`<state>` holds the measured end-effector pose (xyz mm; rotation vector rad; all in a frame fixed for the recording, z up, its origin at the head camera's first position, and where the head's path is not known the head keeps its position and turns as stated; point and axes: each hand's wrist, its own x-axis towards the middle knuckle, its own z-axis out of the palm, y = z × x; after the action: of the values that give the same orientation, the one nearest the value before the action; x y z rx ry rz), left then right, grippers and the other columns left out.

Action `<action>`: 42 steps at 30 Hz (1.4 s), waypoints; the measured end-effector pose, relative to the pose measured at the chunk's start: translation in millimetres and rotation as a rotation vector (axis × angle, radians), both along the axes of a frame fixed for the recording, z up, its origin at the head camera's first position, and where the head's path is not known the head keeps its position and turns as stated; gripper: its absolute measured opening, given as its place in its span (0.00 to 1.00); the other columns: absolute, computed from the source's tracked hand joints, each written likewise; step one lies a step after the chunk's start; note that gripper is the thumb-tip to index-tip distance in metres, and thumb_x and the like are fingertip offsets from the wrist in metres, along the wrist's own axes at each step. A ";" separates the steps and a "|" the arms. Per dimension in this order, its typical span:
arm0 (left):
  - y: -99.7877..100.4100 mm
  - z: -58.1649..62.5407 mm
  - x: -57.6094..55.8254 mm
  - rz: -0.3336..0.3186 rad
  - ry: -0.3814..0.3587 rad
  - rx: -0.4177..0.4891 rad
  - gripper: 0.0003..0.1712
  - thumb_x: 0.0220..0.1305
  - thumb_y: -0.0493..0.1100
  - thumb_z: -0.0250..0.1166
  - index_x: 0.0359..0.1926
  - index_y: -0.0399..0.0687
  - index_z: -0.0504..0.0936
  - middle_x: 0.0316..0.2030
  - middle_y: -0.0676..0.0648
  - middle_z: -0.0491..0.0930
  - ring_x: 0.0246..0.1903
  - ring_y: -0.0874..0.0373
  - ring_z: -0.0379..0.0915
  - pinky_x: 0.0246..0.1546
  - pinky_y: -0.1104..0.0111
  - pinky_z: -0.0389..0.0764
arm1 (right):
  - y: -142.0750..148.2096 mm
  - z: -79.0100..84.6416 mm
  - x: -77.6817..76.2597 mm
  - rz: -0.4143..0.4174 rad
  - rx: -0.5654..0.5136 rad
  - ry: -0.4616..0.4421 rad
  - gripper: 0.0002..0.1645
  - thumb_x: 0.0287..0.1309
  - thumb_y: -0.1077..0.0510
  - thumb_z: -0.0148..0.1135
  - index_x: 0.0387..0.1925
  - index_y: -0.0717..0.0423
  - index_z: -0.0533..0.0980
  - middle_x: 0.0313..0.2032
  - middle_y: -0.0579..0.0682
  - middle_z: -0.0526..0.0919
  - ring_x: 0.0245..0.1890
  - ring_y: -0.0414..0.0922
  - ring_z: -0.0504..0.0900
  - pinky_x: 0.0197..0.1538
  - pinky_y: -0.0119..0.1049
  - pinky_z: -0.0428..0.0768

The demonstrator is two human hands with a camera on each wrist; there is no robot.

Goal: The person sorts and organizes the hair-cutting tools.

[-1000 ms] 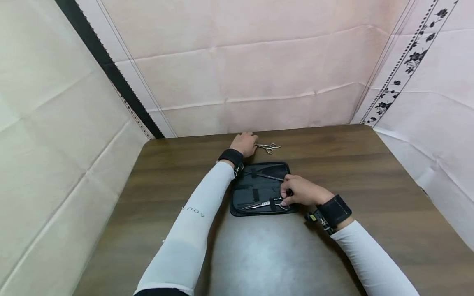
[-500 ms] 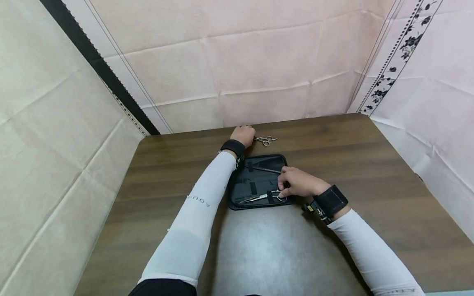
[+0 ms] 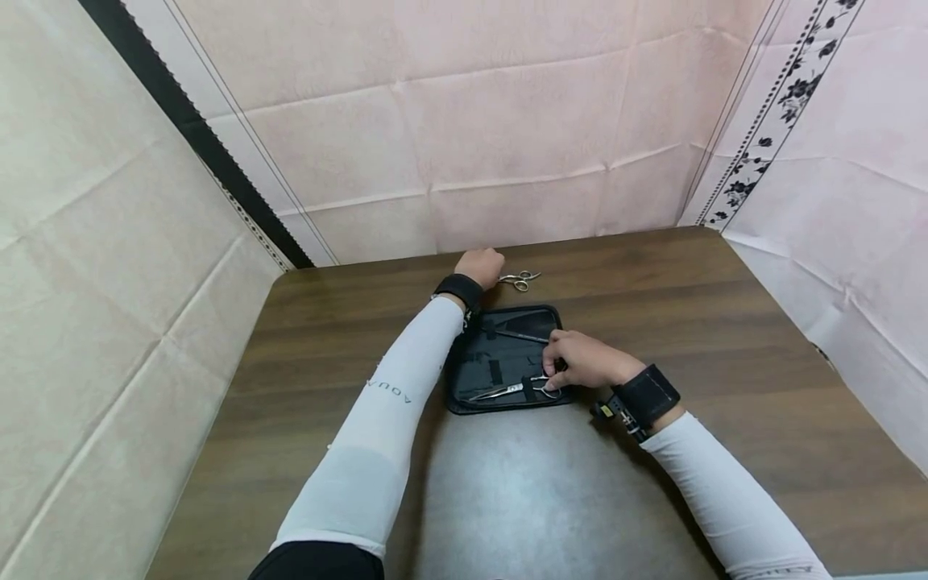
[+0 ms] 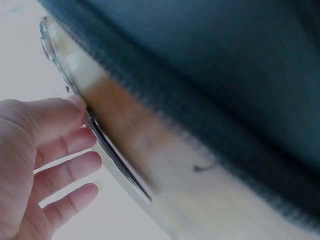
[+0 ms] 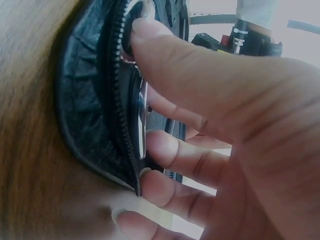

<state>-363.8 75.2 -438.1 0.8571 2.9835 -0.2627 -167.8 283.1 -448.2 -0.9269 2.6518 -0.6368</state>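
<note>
At the far side of the table, my left hand [image 3: 480, 267] pinches silver scissors [image 3: 522, 280], whose finger rings point right. The left wrist view shows thumb and index finger on these scissors [image 4: 112, 152], the other fingers loose. A black zip case [image 3: 522, 353] lies open nearer me. In its front part, a second pair of scissors [image 3: 500, 392] sits under a strap, blades to the left. My right hand [image 3: 589, 359] grips these by the handles, thumb at a ring. The right wrist view shows part of the metal handle [image 5: 142, 120] between thumb and fingers.
A long slim dark tool [image 3: 524, 337] lies in the back part of the case, its right end by my right hand. The wooden table [image 3: 348, 354] ends at the back against a hanging pale cloth [image 3: 507, 129], with more cloth at both sides.
The head view has shifted a little. My left fingers, more spread a second ago, are now more curled at the scissors. My right hand stays at the case with little movement.
</note>
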 end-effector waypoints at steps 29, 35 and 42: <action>-66.5 40.7 54.5 -0.136 -0.026 0.433 0.13 0.71 0.37 0.63 0.26 0.47 0.75 0.25 0.52 0.69 0.24 0.60 0.63 0.29 0.69 0.65 | -3.4 5.6 6.0 0.002 -0.033 0.009 0.13 0.57 0.52 0.77 0.25 0.45 0.78 0.37 0.47 0.74 0.36 0.41 0.71 0.39 0.34 0.71; -62.3 53.4 95.9 -0.145 0.036 0.519 0.06 0.73 0.41 0.63 0.42 0.45 0.85 0.37 0.49 0.79 0.35 0.59 0.73 0.38 0.68 0.76 | -5.3 29.0 11.5 -0.037 -0.077 0.044 0.10 0.64 0.50 0.73 0.28 0.45 0.81 0.35 0.45 0.79 0.32 0.40 0.74 0.35 0.34 0.74; -55.4 72.4 133.7 -0.205 0.036 0.827 0.04 0.71 0.40 0.66 0.43 0.44 0.84 0.37 0.48 0.79 0.36 0.58 0.73 0.39 0.68 0.77 | -11.7 66.6 5.3 -0.100 -0.288 0.237 0.17 0.63 0.54 0.73 0.48 0.60 0.82 0.43 0.54 0.87 0.39 0.49 0.83 0.43 0.42 0.80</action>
<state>-230.1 19.8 -365.6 1.1929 3.0010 1.0282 -162.5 271.4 -381.6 -1.0043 2.8803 -1.0123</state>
